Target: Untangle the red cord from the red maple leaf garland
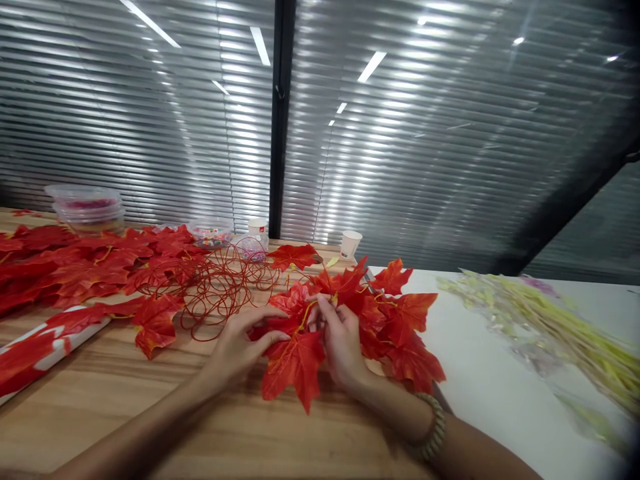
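Observation:
In the middle of the wooden table lies a bunch of red artificial maple leaves point(295, 370) with yellow stems. My left hand point(250, 333) is closed at its left side, thumb and fingers around a red leaf. From the right, my right hand point(340, 333) pinches close to a yellow stem point(309, 313), its fingertips pressed together. More red leaves point(410, 327) of the bunch spread out beyond my right hand. A tangle of thin red cord point(225, 283) lies just beyond my left hand. A braided bracelet point(433, 427) circles my right wrist.
A heap of red leaves point(90, 260) covers the table's left side, by a white roll point(75, 347) with red shapes. Behind stand stacked plastic tubs point(87, 207), a bead container point(213, 233) and paper cups point(351, 245). Yellow stems point(565, 320) lie on the white table point(480, 373) at right.

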`<state>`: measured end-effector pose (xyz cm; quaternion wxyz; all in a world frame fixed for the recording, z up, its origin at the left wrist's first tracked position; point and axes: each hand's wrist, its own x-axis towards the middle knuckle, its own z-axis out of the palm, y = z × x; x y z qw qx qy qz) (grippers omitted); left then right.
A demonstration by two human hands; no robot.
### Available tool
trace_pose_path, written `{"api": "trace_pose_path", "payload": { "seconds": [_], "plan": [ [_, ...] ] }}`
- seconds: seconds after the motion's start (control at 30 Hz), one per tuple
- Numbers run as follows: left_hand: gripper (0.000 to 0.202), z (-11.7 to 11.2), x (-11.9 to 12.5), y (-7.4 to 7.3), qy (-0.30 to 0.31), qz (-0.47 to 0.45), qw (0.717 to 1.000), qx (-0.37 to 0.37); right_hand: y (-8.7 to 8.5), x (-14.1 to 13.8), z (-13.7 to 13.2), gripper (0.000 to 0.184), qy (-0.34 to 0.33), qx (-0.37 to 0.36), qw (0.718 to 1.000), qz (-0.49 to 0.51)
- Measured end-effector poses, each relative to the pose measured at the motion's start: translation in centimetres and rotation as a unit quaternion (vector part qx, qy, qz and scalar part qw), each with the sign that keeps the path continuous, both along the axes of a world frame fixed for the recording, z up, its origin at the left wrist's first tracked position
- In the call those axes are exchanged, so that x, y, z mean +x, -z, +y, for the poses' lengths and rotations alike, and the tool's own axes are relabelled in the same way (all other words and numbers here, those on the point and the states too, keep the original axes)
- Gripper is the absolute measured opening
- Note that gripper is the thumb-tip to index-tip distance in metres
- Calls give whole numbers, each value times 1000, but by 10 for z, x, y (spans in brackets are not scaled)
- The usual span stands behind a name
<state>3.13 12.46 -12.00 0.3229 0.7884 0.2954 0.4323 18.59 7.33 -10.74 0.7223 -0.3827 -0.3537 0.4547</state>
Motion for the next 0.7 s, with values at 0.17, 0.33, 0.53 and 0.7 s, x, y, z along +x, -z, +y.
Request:
{"api": "trace_pose_path", "payload": {
  "seconds": [0.17, 0.33, 0.53, 0.7],
  "plan": [
    [23, 2, 0, -2, 17, -6, 999, -30, -5, 3, 1, 31, 7, 1, 1000, 12],
    [22, 3, 1, -10, 14, -12, 997, -81, -12, 6, 5, 28, 65, 4, 997, 32],
    [22, 5, 0, -12, 40, 5, 988, -147, -18, 7, 6, 26, 59, 8, 998, 31],
    [30, 1, -4, -21, 134, 61, 968, -204, -16, 6, 5, 32, -28, -28, 999, 8]
  ]
}}
